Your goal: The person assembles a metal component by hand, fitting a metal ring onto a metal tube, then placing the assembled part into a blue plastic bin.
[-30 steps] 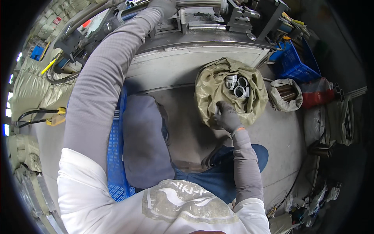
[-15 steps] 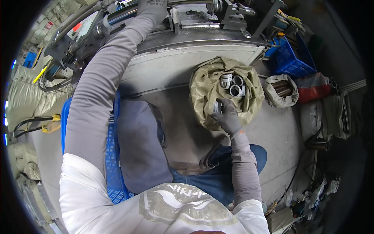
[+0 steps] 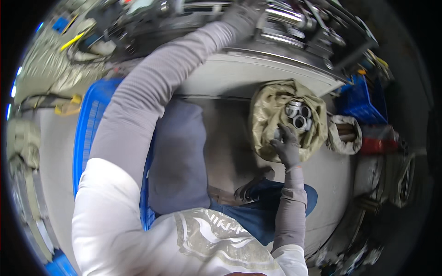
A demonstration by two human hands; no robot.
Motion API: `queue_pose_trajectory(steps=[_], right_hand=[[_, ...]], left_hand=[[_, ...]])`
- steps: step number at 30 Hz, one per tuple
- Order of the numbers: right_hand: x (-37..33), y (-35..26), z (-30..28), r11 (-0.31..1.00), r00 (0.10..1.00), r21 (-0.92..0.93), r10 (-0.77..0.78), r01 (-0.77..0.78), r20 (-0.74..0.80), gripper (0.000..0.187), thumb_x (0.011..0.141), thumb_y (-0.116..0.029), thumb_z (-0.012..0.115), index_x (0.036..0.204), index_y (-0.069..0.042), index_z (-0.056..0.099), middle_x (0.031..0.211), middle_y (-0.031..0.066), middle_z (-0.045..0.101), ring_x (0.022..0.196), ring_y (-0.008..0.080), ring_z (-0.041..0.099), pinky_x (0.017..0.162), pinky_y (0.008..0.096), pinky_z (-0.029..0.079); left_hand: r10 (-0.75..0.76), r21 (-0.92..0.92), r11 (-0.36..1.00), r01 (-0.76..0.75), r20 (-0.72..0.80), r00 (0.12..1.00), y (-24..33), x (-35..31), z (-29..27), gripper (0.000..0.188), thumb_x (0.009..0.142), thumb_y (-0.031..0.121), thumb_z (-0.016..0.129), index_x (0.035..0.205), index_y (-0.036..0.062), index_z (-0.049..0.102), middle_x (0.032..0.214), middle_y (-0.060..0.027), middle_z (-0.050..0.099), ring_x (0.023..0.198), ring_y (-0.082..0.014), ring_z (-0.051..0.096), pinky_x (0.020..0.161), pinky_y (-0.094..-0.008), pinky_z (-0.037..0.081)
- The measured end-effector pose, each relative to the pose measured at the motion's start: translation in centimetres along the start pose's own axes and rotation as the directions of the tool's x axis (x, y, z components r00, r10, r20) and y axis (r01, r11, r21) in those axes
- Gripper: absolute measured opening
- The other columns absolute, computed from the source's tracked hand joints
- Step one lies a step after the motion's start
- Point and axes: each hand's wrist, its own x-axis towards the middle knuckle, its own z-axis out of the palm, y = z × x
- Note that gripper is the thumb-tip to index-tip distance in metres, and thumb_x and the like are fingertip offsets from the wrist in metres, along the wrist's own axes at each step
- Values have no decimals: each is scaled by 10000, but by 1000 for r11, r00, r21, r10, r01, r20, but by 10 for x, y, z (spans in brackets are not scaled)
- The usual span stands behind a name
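Observation:
My right hand (image 3: 288, 148), in a grey glove, is at the near side of an olive woven sack (image 3: 264, 124). Its thumb and fingers are closed on a small pale metal ring (image 3: 277, 134), partly hidden by the fingers. Several similar rings (image 3: 299, 122) lie in the mouth of the sack. My left hand (image 3: 241, 20), also gloved, reaches far forward to a metal bench machine (image 3: 193, 43), beside a shiny cylindrical part (image 3: 285, 16). The fingers of that hand are smeared and partly hidden, so their grip does not show.
A blue plastic crate (image 3: 94, 124) stands at my left, beside a grey padded cushion (image 3: 178, 156). To the right of the olive sack are a small pale sack (image 3: 352, 146) holding brown rods, a blue crate (image 3: 363, 103) and a red bag (image 3: 378, 138).
The view has swung left, shifting the scene to the right. My left hand has moved right along the machine. My right hand stays by the sack, still with the ring.

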Motion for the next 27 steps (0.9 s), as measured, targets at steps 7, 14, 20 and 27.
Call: queue_pose_trajectory(steps=[7,14,20,27], right_hand=[[4,-17,-16,868,957,404,256,-290,137,578,870,-14,711,1422,54,556,1316,126,621,1176,202,596,1020,321,485],[-6,32,-33,966,977,156,194,-206,91,428,968,-98,644,1363,59,589,1278,97,615,1120,168,614,963,296,522],[26,21,-4,991,999,125,49,-48,-1,347,926,18,711,1261,67,639,1389,159,624,1234,263,621,1008,348,527],[22,6,-35,891,917,235,398,-388,7,156,897,36,677,1046,-6,673,1370,143,632,1252,254,594,1025,354,492]], left_hand=[[-270,-440,791,426,374,887,-72,-240,-153,421,831,68,611,1249,107,648,1202,-168,668,1125,-389,622,995,-500,498],[-410,359,747,560,911,-36,-76,-562,-156,372,878,181,598,1235,106,672,1262,-158,670,1197,-327,630,995,-466,492],[-357,211,565,798,934,6,-26,-689,-129,405,920,128,541,1309,112,652,1359,-117,650,1263,-318,612,1045,-522,461],[-435,179,436,882,900,33,37,-621,-39,201,892,170,630,994,73,774,985,-189,741,927,-353,735,856,-438,577]])
